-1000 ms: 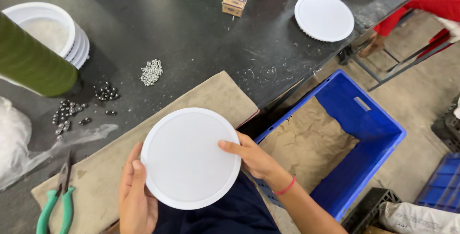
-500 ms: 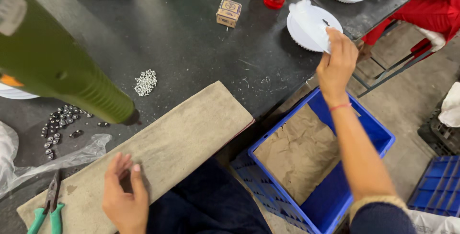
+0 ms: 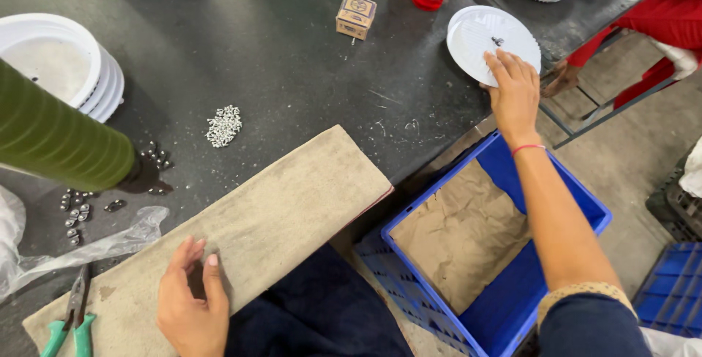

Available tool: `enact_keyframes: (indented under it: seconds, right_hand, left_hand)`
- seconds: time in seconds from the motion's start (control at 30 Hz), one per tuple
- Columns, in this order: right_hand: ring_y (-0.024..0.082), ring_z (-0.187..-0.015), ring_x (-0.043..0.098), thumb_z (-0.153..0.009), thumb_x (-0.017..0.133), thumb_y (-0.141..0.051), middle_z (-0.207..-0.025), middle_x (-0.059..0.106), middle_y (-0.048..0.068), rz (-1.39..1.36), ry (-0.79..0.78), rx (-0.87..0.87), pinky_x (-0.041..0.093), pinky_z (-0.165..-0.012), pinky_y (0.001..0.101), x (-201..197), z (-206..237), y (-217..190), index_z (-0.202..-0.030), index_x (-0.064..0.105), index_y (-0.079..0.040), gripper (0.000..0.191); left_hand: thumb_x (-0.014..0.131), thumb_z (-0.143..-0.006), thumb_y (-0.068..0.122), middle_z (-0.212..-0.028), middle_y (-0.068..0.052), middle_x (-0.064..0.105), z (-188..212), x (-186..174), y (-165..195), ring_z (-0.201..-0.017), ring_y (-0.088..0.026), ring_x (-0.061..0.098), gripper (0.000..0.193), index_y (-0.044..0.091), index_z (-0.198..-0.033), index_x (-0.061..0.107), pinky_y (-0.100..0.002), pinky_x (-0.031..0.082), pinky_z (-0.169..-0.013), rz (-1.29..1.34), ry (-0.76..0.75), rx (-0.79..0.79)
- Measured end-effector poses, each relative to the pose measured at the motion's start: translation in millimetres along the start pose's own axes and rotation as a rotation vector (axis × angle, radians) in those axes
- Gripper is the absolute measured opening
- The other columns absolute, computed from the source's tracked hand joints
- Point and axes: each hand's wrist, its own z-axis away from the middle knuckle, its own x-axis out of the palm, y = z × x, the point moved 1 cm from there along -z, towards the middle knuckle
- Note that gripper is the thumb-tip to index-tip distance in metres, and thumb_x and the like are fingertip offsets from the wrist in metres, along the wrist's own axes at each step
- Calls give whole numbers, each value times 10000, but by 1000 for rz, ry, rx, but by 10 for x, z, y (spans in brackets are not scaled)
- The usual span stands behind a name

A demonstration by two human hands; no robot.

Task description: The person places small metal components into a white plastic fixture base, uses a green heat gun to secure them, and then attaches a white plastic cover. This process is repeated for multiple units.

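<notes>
At the far right edge of the dark surface (image 3: 292, 57), my right hand (image 3: 515, 97) lies flat on the white round disc (image 3: 482, 39), fingers together and spread over its near rim, hiding that part. My left hand (image 3: 191, 306) rests on the beige pad (image 3: 256, 233), fingers loosely apart, holding nothing. A green cylinder (image 3: 55, 141), cut off at the left, blocks part of the stacked white rings (image 3: 66, 72). Small screws (image 3: 224, 124) lie between; green-handled pliers (image 3: 69, 320) are partly out of frame. Below the disc stands a blue crate (image 3: 504, 269).

small tan cardboard box (image 3: 355, 15) on dark table, far centre.
</notes>
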Motion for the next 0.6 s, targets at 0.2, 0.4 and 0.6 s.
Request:
enact_keyframes:
  seconds: [0.2,0.4,0.6]
  right_hand:
    - [379,-1345,551,-761,876,-167,-1459,613,173,-80,-147,40,422,-1101,482,125,-201,134,-1463,634,-81,748]
    - [381,-1333,554,-744,880,-129,-1469,604,183,-141,-205,79,452,-1092,463,80,-344,93,-1452,640,-80,750]
    - [380,-1340,552,-746,873,-126,-1481,598,185,-122,-204,79,445,-1103,462,2,-412,-39,-1464,640,-87,756]
  left_hand:
    - [693,-999,102,-1197,-106,732,3,-21,16,-1097,-243,703,351,28,-1338,637,-351,536,-985,-26,-11,-4]
    - [693,-1000,120,-1196,-83,733,-6,-24,26,-1090,-239,698,344,50,-1333,643,-351,531,-969,-62,-27,-7]
    - [692,-991,119,-1187,-80,726,-4,-48,23,-1076,-260,691,355,63,-1338,640,-372,519,-948,-78,-26,28]
